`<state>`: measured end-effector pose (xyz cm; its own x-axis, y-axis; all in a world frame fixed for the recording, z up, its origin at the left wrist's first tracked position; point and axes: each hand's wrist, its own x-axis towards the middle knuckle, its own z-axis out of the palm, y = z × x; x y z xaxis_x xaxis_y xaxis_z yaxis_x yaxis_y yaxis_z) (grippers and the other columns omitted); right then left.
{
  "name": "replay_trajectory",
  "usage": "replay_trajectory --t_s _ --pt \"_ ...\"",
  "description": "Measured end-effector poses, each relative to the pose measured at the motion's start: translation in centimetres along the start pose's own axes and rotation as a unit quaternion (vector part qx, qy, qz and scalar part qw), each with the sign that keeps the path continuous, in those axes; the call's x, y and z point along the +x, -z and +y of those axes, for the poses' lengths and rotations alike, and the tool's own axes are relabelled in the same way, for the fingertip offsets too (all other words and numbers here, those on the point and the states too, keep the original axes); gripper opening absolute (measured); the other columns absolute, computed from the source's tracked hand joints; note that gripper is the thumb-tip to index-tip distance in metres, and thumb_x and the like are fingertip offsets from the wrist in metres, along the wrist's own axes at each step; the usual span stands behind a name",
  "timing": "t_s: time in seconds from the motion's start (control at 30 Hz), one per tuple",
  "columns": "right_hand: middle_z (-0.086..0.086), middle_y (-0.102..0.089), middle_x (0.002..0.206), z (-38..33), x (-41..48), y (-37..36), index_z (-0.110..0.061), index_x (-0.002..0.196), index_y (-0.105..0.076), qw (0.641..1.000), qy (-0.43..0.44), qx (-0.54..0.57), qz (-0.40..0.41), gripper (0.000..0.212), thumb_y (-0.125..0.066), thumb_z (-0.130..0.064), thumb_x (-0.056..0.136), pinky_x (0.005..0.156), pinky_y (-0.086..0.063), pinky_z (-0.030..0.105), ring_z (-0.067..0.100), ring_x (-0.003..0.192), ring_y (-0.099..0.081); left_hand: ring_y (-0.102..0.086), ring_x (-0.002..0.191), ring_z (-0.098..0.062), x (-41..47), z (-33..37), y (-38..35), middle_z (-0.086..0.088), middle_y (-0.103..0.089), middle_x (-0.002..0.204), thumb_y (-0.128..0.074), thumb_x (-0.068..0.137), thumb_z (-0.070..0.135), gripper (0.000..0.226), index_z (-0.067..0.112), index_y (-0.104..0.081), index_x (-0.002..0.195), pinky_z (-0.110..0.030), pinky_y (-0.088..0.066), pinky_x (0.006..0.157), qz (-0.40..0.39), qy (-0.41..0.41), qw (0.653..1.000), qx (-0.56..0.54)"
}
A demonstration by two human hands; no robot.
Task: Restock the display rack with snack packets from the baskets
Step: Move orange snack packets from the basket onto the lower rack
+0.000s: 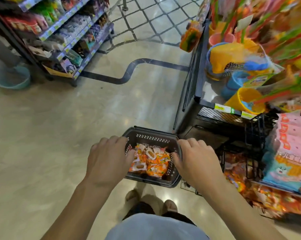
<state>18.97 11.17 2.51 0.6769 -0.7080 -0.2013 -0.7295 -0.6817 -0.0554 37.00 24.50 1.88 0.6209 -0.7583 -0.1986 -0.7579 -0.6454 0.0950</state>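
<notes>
A dark plastic basket [153,138] sits low in front of me, above the shop floor, filled with several orange and white snack packets [150,160]. My left hand [108,158] grips the basket's left rim, fingers curled over the edge. My right hand [196,156] grips the right rim the same way. The black wire display rack [253,129] stands just to the right, with orange snack packets [274,198] on its lower tier.
Pink and blue packets [291,153] fill the rack's right side; toy buckets [233,58] sit on its top shelf. A shelving unit [68,35] of goods stands at the far left with a teal basin [14,78] beside it. Open floor lies between.
</notes>
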Motion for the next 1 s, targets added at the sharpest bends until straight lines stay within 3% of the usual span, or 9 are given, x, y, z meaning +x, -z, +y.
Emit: replay_trajectory --t_s 0.17,0.47,0.67,0.87,1.0 --pt "-0.002 -0.063 0.124 -1.0 3.0 -1.1 -0.027 0.133 -0.055 0.999 -0.034 0.013 -0.012 0.043 -0.040 -0.053 0.103 0.090 -0.048 0.036 0.021 0.109 -0.058 -0.058 0.117 -0.022 3.9 -1.3 -1.0 0.004 -0.065 0.129 -0.048 0.100 0.057 0.044 0.028 -0.059 0.131 -0.039 -0.045 0.095 -0.041 -0.014 0.999 0.006" --pt "0.003 -0.062 0.128 0.9 10.3 -10.0 -0.022 0.138 -0.055 0.994 -0.053 0.045 -0.082 0.047 -0.046 -0.051 0.101 0.090 -0.050 0.041 0.027 0.114 -0.058 -0.059 0.112 -0.025 11.3 -0.8 -9.5 0.001 -0.067 0.123 -0.052 0.099 0.050 0.040 0.027 -0.060 0.130 -0.041 -0.045 0.091 -0.108 -0.001 0.994 0.003" --pt "0.002 -0.063 0.128 2.3 17.5 -24.5 -0.023 0.139 -0.055 0.989 -0.057 0.067 -0.117 0.050 -0.053 -0.052 0.098 0.089 -0.052 0.041 0.026 0.111 -0.059 -0.055 0.115 -0.021 17.9 -1.0 -24.7 0.005 -0.061 0.128 -0.056 0.098 0.053 0.044 0.029 -0.052 0.135 -0.037 -0.046 0.093 -0.155 0.011 0.988 -0.013" --pt "0.002 -0.044 0.148 3.7 24.7 -42.3 -0.024 0.155 -0.030 0.976 -0.061 0.083 -0.190 0.064 -0.044 -0.055 0.101 0.109 -0.040 0.041 0.025 0.132 -0.043 -0.047 0.131 -0.023 24.4 -2.1 -43.4 0.002 -0.050 0.145 -0.058 0.094 0.060 0.067 0.026 -0.040 0.148 -0.041 -0.043 0.104 -0.187 0.019 0.982 -0.018" --pt "0.007 -0.037 0.154 4.0 28.2 -54.2 -0.022 0.157 -0.024 0.968 -0.077 0.074 -0.226 0.076 -0.052 -0.059 0.097 0.114 -0.036 0.045 0.030 0.138 -0.038 -0.037 0.143 -0.027 28.0 -3.4 -55.1 -0.004 -0.039 0.156 -0.067 0.086 0.064 0.089 0.022 -0.030 0.156 -0.047 -0.039 0.115 -0.209 0.029 0.977 -0.007"
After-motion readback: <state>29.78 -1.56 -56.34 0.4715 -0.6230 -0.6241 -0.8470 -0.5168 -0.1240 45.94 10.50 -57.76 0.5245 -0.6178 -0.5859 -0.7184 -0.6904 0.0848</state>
